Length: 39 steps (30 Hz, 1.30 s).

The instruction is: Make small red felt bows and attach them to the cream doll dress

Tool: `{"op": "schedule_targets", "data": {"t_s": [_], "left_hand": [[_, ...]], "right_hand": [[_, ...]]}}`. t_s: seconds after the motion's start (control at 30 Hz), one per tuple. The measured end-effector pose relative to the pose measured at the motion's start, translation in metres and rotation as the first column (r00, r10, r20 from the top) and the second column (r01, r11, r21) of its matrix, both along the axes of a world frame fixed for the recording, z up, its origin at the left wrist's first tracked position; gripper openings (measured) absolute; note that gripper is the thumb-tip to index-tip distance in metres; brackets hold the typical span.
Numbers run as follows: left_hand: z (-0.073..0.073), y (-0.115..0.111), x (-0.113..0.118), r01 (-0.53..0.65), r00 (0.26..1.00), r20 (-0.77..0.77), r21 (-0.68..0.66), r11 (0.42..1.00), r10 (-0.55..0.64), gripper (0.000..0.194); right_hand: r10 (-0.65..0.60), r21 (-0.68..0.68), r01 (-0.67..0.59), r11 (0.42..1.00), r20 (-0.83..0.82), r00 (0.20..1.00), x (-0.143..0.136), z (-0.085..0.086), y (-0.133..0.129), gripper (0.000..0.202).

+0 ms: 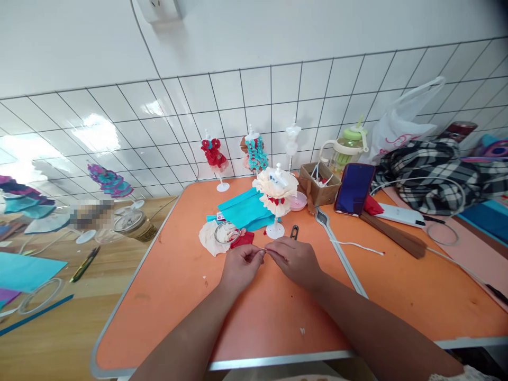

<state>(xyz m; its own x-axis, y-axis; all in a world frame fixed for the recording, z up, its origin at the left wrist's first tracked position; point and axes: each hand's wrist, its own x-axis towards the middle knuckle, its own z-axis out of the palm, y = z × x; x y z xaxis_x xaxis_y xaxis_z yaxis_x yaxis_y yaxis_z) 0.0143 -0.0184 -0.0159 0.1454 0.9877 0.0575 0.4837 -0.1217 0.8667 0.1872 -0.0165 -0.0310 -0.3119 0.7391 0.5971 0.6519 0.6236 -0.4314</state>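
Fingertips of my left hand (243, 264) and my right hand (294, 259) meet in a pinch over the orange table. What they pinch is tiny and I cannot make it out. Just beyond them stands a small white dress-form stand wearing a cream ruffled paper dress (277, 190) with a red band. Left of it lie a roll of tape (227, 233), cream crepe paper (209, 238), red crepe paper (243, 239) and turquoise crepe paper (242, 209). A small dark-handled tool (294, 232), perhaps snips, rests close behind my right hand.
More dress forms, in red (214, 156), turquoise (257, 151) and bare white (292, 140), line the tiled wall. A cardboard box (320, 185), phone (354, 188), green-lidded jug (349, 145), zipper-like strip (342, 254) and plaid cloth (424, 174) are rightward. A wooden table (99, 317) adjoins at left.
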Motion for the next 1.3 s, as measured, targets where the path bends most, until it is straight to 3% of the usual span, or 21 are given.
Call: {"op": "schedule_targets", "data": {"t_s": [0.2, 0.53, 0.97, 1.1, 1.3], "left_hand": [[-0.006, 0.002, -0.002, 0.043, 0.999, 0.002, 0.013, 0.999, -0.043, 0.020], [-0.011, 0.009, 0.000, 0.046, 0.998, -0.045, 0.049, 0.998, -0.044, 0.021], [-0.006, 0.003, 0.006, -0.014, 0.998, -0.065, 0.066, 0.998, 0.018, 0.016], [-0.006, 0.002, 0.009, -0.013, 0.999, -0.048, 0.058, 0.998, 0.016, 0.014], [-0.003, 0.002, 0.007, 0.015, 0.999, -0.039, 0.075, 0.997, -0.012, 0.014]], "right_hand": [[0.004, -0.023, -0.003, 1.000, 0.047, 0.999, -0.004, -0.007, 0.003, 0.021], [-0.050, 0.103, 0.029, 0.994, 0.203, 0.978, -0.006, -0.010, 0.012, 0.022], [-0.062, 0.076, 0.058, 0.995, 0.056, 0.996, -0.009, -0.011, 0.011, 0.012], [-0.055, 0.009, 0.055, 0.998, 0.016, 0.998, -0.008, -0.008, 0.011, 0.010], [-0.001, -0.241, -0.041, 0.970, -0.169, 0.986, -0.007, -0.002, 0.009, 0.009]]}}
